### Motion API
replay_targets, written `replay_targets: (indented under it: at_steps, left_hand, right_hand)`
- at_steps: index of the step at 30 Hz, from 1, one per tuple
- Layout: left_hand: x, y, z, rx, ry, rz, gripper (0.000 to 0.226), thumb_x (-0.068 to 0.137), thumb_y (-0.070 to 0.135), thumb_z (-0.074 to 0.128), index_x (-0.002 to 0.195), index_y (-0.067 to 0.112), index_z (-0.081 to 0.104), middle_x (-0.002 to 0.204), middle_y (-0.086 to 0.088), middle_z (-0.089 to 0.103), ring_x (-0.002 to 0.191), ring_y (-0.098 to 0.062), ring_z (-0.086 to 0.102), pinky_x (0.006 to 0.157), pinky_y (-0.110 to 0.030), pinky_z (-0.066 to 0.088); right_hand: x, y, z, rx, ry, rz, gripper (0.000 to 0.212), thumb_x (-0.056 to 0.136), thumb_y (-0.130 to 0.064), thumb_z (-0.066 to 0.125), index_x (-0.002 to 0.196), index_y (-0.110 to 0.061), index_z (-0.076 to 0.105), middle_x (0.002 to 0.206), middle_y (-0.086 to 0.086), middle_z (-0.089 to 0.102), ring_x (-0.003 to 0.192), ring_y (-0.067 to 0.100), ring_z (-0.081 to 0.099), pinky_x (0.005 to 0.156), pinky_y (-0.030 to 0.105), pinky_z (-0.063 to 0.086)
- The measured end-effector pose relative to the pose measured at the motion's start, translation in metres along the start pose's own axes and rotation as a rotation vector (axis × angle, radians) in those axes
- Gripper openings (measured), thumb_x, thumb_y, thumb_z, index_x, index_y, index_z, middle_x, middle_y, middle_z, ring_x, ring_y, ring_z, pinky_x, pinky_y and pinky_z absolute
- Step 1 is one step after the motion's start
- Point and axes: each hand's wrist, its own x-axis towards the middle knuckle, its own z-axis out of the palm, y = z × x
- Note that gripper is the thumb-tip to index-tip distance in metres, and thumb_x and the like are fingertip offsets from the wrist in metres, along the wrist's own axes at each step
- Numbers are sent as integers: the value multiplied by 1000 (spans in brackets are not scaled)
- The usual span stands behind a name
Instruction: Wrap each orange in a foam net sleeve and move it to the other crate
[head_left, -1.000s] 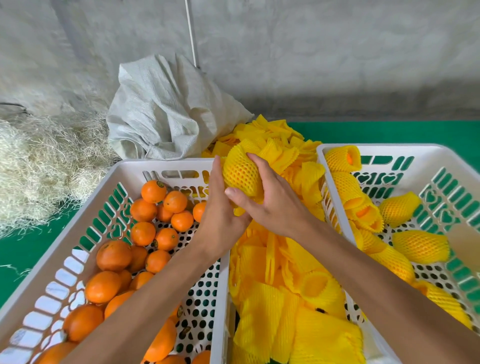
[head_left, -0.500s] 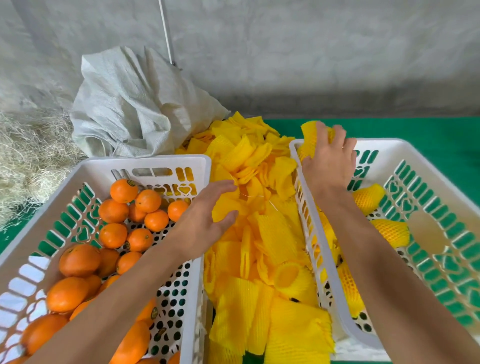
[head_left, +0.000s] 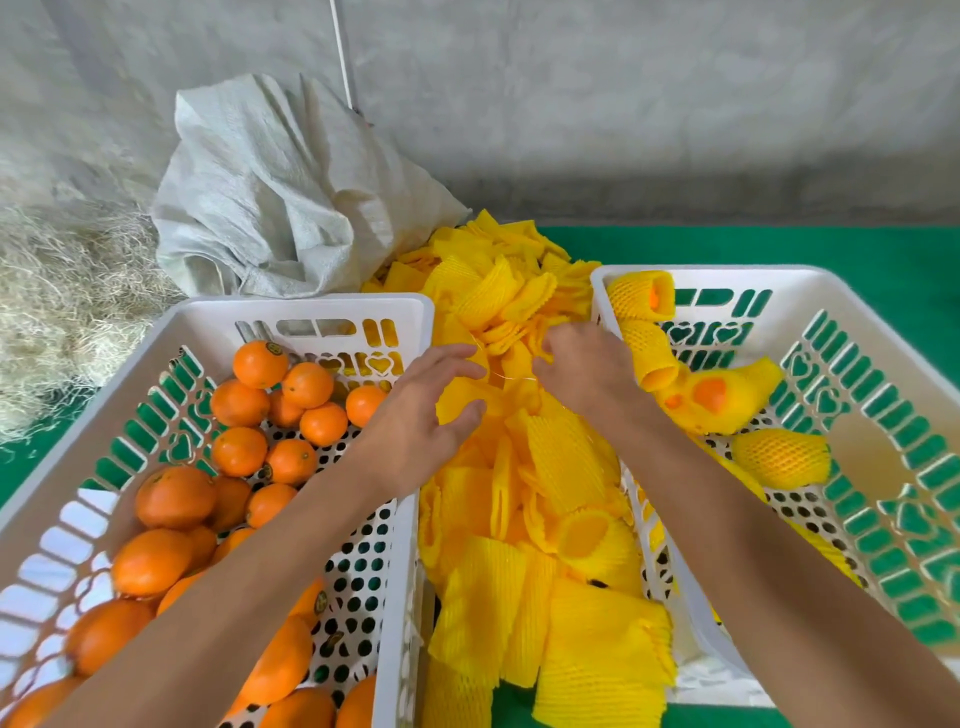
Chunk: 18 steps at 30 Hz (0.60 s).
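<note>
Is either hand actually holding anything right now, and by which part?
Left hand holds nothing; its fingers are spread over the sleeve pile. Right hand has its fingers dug into the pile's far part; whether it grips a sleeve cannot be told.

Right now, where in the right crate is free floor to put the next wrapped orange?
The right crate has bare floor at its near right, beyond the wrapped oranges. Its far left side is crowded with them.
</note>
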Motion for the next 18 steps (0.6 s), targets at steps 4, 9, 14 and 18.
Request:
replay_targets:
  at_steps: [4,9,14,18]
  left_hand:
    - [0,-1,0,-4,2,-2,28,103,27,64,131,25,63,155,12,44,145,-5,38,109,-13,28]
    - [1,-1,1,-1,12,-8,24,103,26,64,126,24,66,153,11,46,144,-6,41,108,-14,32]
    - [1,-1,1,-1,24,-5,22,102,26,65,123,22,69,152,10,48,142,-5,42,113,-26,35]
    - [1,1,1,-21,30,-7,22,102,23,66,124,20,68,149,8,51,140,-6,44,113,-25,35]
  right_hand:
    - [1,-3,6,-75,-110,-67,49,91,-60,63,108,-14,69,113,10,69,108,32,64,80,39,47]
    - [-4,-13,13,-105,-416,-112,60,79,-63,76,115,-17,64,123,13,54,114,35,58,81,39,47]
    - [-9,-20,19,-73,-514,-153,42,82,-40,80,115,-16,70,116,9,67,107,29,64,87,40,56]
    - [-8,-22,17,34,-374,-141,30,88,-38,73,109,-17,70,110,6,68,104,29,65,76,36,51]
